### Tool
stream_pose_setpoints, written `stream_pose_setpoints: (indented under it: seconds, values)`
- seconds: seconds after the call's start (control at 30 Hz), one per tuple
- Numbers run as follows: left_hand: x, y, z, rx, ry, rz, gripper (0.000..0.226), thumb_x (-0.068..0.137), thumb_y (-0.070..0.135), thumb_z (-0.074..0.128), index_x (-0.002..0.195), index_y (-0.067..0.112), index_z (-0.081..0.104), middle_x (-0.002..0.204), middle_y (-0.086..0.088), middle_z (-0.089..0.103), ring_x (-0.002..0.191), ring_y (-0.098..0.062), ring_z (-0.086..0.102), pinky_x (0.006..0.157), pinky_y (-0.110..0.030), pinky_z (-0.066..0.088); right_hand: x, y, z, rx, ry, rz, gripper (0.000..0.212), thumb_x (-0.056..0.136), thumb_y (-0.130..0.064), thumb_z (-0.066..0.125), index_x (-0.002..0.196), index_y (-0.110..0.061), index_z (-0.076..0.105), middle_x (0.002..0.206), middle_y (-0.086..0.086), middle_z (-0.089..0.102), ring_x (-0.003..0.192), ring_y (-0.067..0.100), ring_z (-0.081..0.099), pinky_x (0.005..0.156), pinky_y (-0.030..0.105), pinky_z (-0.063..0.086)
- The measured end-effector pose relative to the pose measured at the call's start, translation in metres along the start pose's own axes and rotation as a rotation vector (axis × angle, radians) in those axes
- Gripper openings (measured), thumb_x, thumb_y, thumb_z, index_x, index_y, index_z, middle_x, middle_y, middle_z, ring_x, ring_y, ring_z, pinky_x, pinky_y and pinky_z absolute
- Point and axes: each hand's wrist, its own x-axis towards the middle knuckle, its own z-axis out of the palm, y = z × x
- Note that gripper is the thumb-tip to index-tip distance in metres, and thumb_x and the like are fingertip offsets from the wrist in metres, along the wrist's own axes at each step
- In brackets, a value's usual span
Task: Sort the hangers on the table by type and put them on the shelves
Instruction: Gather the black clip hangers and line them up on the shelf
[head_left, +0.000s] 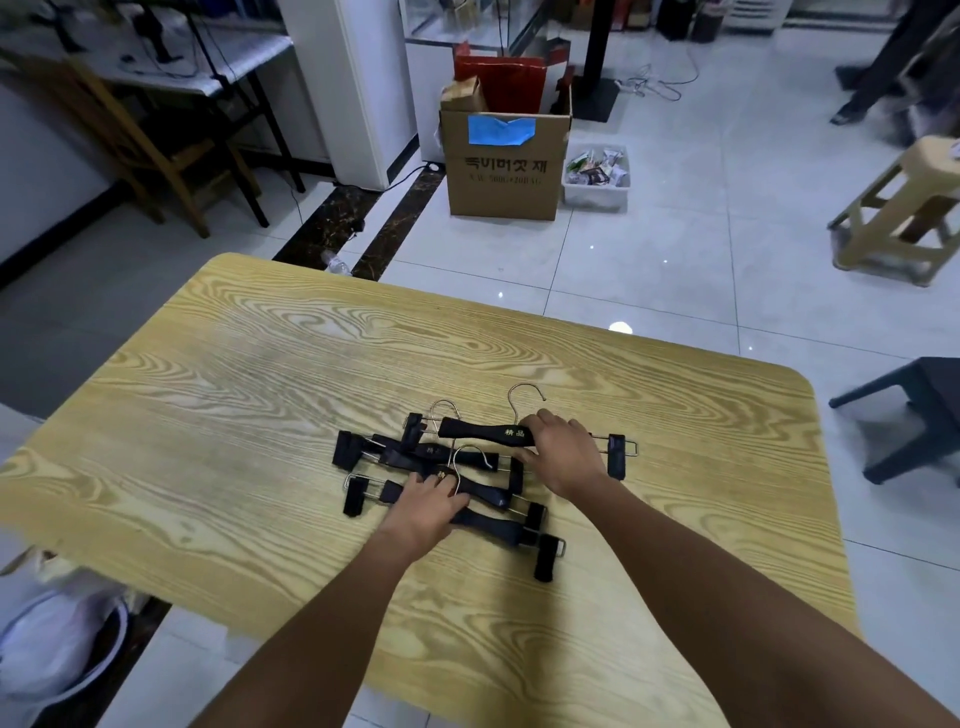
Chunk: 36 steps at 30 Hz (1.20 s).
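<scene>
The far hanger (483, 432) is gripped by the right hand (563, 454), a near hanger (491, 492) by the left hand (426, 506); tangled hooks (470, 456) should be freed before lifting.

You're in what looks like a shop: glass counter (457, 23), cardboard box (506, 174), tub (595, 196) of snack packets, tiled floor (675, 249).

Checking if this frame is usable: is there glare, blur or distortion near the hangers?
Head view: black clip hangers, left hand and right hand are fairly sharp; glare spots on the floor tiles beyond the wooden table, whose edges bow from the wide lens; the person's legs at top right are blurred.
</scene>
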Motion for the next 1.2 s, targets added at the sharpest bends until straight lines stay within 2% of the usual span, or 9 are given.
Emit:
stream_pose_setpoints:
  seconds: [0.17,0.27,0.53,0.87,1.0,1.07,1.13,1.2]
  values:
    - [-0.027,-0.003,-0.008,-0.066,-0.046,-0.042,0.043,0.098,0.030,0.045,0.138,0.020,0.037,0.142,-0.010,0.039,0.131,-0.030,0.036,0.106,-0.045,0.028,-0.008,-0.010,-0.018,-0.033,0.050,-0.065,0.048,0.092,-0.056,0.046,0.121,-0.018,0.054,0.115,0.001,0.059,0.099,0.024,0.058,0.087,0.033,0.039]
    - [-0.052,-0.004,-0.016,-0.115,-0.050,-0.082,0.043,0.098,0.035,0.043,0.138,0.019,0.038,0.142,-0.009,0.039,0.130,-0.028,0.037,0.105,-0.043,0.030,-0.008,-0.019,-0.034,-0.053,0.093,-0.144,0.047,0.090,-0.058,0.049,0.117,-0.020,0.056,0.111,-0.001,0.061,0.096,0.024,0.059,0.083,0.033,0.040]
    - [-0.139,0.022,-0.041,-0.122,0.039,-0.326,0.036,0.096,0.028,0.046,0.131,0.022,0.043,0.130,-0.004,0.047,0.123,-0.024,0.044,0.094,-0.039,0.036,-0.031,-0.059,-0.085,-0.046,0.213,-0.387,0.044,0.090,-0.057,0.050,0.111,-0.019,0.060,0.101,-0.001,0.062,0.087,0.022,0.061,0.074,0.033,0.044]
    - [-0.255,0.078,-0.049,-0.267,0.202,-0.656,0.031,0.091,0.026,0.051,0.121,0.024,0.051,0.114,0.000,0.055,0.110,-0.020,0.051,0.082,-0.033,0.039,-0.089,-0.111,-0.114,0.000,0.242,-0.662,0.047,0.090,-0.058,0.049,0.114,-0.021,0.061,0.107,0.000,0.061,0.094,0.023,0.061,0.077,0.033,0.042]
    - [-0.314,0.092,-0.041,-0.306,0.257,-0.773,0.031,0.088,0.026,0.054,0.118,0.022,0.056,0.114,-0.001,0.058,0.107,-0.020,0.054,0.079,-0.033,0.043,-0.116,-0.142,-0.116,0.012,0.247,-0.753,0.048,0.090,-0.058,0.048,0.116,-0.019,0.060,0.110,0.000,0.062,0.094,0.023,0.062,0.079,0.033,0.044]
    - [-0.343,0.100,-0.035,-0.338,0.282,-0.839,0.029,0.086,0.026,0.055,0.115,0.023,0.057,0.112,0.001,0.059,0.104,-0.019,0.056,0.074,-0.031,0.041,-0.131,-0.160,-0.117,0.018,0.248,-0.802,0.048,0.090,-0.058,0.048,0.115,-0.019,0.060,0.109,0.000,0.061,0.093,0.023,0.062,0.077,0.033,0.043]
    - [-0.374,0.109,-0.028,-0.342,0.292,-0.909,0.025,0.086,0.030,0.055,0.111,0.026,0.056,0.108,0.003,0.060,0.101,-0.017,0.056,0.069,-0.028,0.036,-0.148,-0.180,-0.118,0.028,0.256,-0.857,0.048,0.089,-0.058,0.049,0.114,-0.019,0.060,0.108,0.000,0.061,0.093,0.023,0.063,0.076,0.033,0.043]
    - [-0.407,0.118,-0.021,-0.350,0.314,-0.988,0.021,0.087,0.036,0.056,0.105,0.026,0.057,0.103,0.004,0.061,0.098,-0.018,0.057,0.069,-0.028,0.039,-0.166,-0.203,-0.118,0.038,0.256,-0.916,0.048,0.089,-0.059,0.049,0.115,-0.020,0.060,0.108,0.000,0.062,0.094,0.023,0.063,0.077,0.033,0.043]
